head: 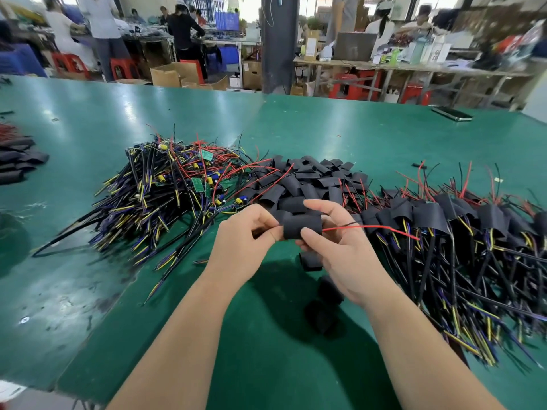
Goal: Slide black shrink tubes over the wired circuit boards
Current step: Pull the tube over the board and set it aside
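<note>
Both hands meet above the green table [296,335]. My right hand [337,247] pinches a black shrink tube [302,227] between thumb and fingers. My left hand [245,235] grips the tube's left end; the board inside is hidden. A red wire [370,227] and a thin black wire stick out of the tube's right end. A heap of bare wired circuit boards [171,184] lies at the left. Loose black tubes [310,179] are piled behind my hands. Boards with tubes on them [458,232] lie in a heap at the right.
A few loose tubes [322,288] lie on the table under my right wrist. More black tubes [17,161] sit at the far left edge. A phone [451,113] lies at the back right. Other people work at benches beyond the table.
</note>
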A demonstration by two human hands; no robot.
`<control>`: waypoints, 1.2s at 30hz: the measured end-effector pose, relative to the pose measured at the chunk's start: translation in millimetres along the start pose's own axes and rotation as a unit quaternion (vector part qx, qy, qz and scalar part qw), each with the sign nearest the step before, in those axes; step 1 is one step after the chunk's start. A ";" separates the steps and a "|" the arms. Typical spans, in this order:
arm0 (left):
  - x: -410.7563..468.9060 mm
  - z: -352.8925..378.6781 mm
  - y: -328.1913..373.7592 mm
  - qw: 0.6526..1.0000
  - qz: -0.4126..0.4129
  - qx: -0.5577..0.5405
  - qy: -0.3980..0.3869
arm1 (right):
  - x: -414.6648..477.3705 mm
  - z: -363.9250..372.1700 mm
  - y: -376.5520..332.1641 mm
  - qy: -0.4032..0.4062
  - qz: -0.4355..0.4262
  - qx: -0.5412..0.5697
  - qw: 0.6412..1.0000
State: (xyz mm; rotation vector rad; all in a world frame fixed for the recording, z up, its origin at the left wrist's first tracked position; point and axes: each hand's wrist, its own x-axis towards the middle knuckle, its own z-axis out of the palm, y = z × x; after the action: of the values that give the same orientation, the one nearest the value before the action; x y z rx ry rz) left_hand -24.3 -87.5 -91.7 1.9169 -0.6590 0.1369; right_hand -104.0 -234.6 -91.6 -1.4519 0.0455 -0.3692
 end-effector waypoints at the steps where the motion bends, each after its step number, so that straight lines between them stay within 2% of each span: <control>1: 0.5 0.2 -0.4 1.000 -0.003 -0.018 -0.002 | 0.7 0.1 0.4 0.006 -0.002 0.010 1.000; 7: 0.4 -3.9 -8.4 1.000 0.011 -0.014 -0.024 | -0.4 6.9 3.7 -0.001 0.006 -0.021 1.000; 11: 0.6 -7.9 -10.1 0.997 0.020 -0.053 -0.049 | -2.3 17.8 4.4 0.007 0.023 0.026 0.999; 13: -0.2 -9.4 -7.8 0.997 0.041 -0.049 -0.044 | -0.1 18.1 1.4 0.074 0.030 0.069 0.994; 16: -1.8 -11.5 -8.7 0.998 0.052 -0.017 -0.029 | 4.7 9.4 -11.4 0.177 0.043 0.179 0.967; 21: -3.6 -8.8 -11.2 0.993 0.043 0.086 -0.062 | 4.8 -13.2 -24.5 0.270 0.096 0.301 0.909; 24: -3.8 -8.0 -12.9 0.995 -0.004 0.069 -0.075 | 2.6 -19.5 -33.0 0.297 0.115 0.304 0.898; 26: -3.3 -8.9 -14.7 0.995 -0.031 0.063 -0.069 | 1.6 -20.1 -39.3 0.314 0.098 0.270 0.905; 29: -1.8 -9.5 -17.9 0.994 -0.044 0.071 -0.064 | -0.2 -23.6 -48.4 0.328 0.031 0.191 0.925; 31: -1.3 -9.2 -19.1 0.994 -0.044 0.074 -0.066 | -4.9 -32.3 -54.9 0.364 -0.046 0.040 0.930; 32: -1.1 -9.2 -19.4 0.994 -0.045 0.076 -0.067 | -6.9 -39.4 -57.4 0.393 -0.090 -0.077 0.912; 34: -0.4 -8.7 -19.9 0.993 -0.047 0.080 -0.069 | -10.5 -58.1 -61.9 0.445 -0.158 -0.307 0.826; 35: -0.1 -8.3 -20.4 0.993 -0.048 0.082 -0.068 | -12.4 -68.0 -64.2 0.458 -0.166 -0.382 0.785; 36: 0.0 -8.2 -20.8 0.993 -0.050 0.084 -0.065 | -13.8 -78.5 -65.4 0.462 -0.155 -0.427 0.762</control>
State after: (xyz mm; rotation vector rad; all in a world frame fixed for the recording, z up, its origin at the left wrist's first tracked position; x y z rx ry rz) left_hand -12.3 -74.2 -105.0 2.1302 -0.6530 0.0033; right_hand -151.0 -310.8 -40.6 -2.0283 0.8853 -1.4701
